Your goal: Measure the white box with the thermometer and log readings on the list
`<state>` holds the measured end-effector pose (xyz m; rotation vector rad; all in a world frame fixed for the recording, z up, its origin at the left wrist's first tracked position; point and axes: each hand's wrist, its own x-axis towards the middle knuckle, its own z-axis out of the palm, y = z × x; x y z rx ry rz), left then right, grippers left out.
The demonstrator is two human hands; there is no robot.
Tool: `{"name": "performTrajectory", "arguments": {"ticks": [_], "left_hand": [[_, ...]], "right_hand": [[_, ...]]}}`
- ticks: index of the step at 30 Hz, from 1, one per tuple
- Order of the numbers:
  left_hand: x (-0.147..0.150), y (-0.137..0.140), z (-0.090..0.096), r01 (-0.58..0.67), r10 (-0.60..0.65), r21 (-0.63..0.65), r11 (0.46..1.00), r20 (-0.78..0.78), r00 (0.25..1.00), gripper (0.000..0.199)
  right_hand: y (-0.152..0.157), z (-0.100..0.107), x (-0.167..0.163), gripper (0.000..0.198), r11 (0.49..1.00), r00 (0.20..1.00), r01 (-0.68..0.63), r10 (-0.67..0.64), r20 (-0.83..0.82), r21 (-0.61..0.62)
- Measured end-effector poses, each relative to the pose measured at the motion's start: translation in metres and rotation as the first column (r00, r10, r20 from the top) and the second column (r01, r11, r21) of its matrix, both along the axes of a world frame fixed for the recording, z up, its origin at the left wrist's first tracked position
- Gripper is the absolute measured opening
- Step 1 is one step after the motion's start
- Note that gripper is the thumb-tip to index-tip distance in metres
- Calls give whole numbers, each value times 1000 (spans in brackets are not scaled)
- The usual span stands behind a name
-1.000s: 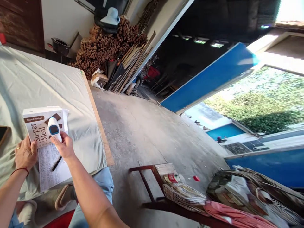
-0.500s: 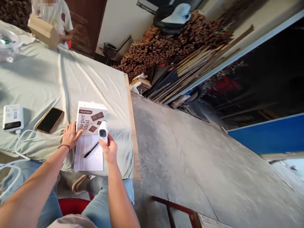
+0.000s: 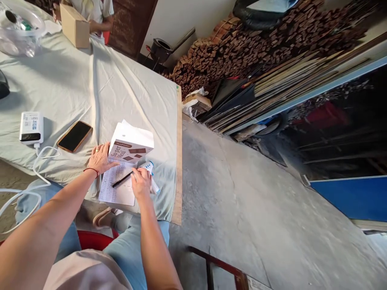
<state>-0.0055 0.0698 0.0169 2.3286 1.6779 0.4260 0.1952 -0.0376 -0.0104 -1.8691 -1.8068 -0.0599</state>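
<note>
My left hand (image 3: 100,160) lies flat with its fingers spread, beside the left edge of a printed "Su-per Meal" carton (image 3: 128,149); its thumb rests on the printed sheet of paper (image 3: 116,193). A black pen (image 3: 122,179) lies slantwise on that sheet. The curled fingers of my right hand (image 3: 141,183) are at the pen's upper end. Partly covered by this hand, a white and blue infrared thermometer (image 3: 155,186) rests on the cloth to its right. The carton stands tilted behind the sheet, its white flaps raised.
On the cloth-covered table (image 3: 130,104) are a phone (image 3: 74,136), a white power bank (image 3: 31,127) with a cable, and a plastic tub (image 3: 22,32). A person across the table has a cardboard box (image 3: 75,30) before them. A metal frame (image 3: 217,262) stands on the floor at right.
My right hand has put the thermometer down on the cloth and moved to the pen. The carton now shows tilted up with its flaps raised. The view has shifted.
</note>
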Motion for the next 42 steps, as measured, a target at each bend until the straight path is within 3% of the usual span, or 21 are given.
{"name": "performTrajectory", "arguments": {"ticks": [5,8,10,12,15,17,21,29,42], "left_hand": [[3,-1,-2,29,-28,19,999,-42,999,122],[4,-1,-4,20,-20,11,1000,-43,999,124],[4,-1,-4,19,-18,3,1000,-46,999,123],[5,-2,-2,21,-21,-12,1000,-47,999,123],[5,-3,-1,22,-22,-25,999,-36,999,123],[5,-4,0,24,-25,-25,999,-19,1000,123],[5,-4,0,31,-31,-35,999,4,1000,124],[6,-4,2,21,-21,-58,998,-5,1000,125],[5,-4,0,23,-23,-41,999,-1,1000,123]], "right_hand": [[2,8,-5,21,964,975,-206,217,51,-170],[-5,5,6,18,938,951,-310,307,-44,-157],[-11,0,9,20,958,947,-275,257,-191,-75],[-15,-6,3,24,987,907,-160,151,-392,12],[-16,-15,-17,29,999,767,-1,23,-642,35],[-14,-20,-31,31,999,693,49,-33,-720,1],[-11,-24,-43,29,994,673,110,-94,-734,-27],[-10,-22,-43,26,995,724,97,-58,-688,18],[-9,-24,-43,21,996,738,82,-39,-673,31]]}}
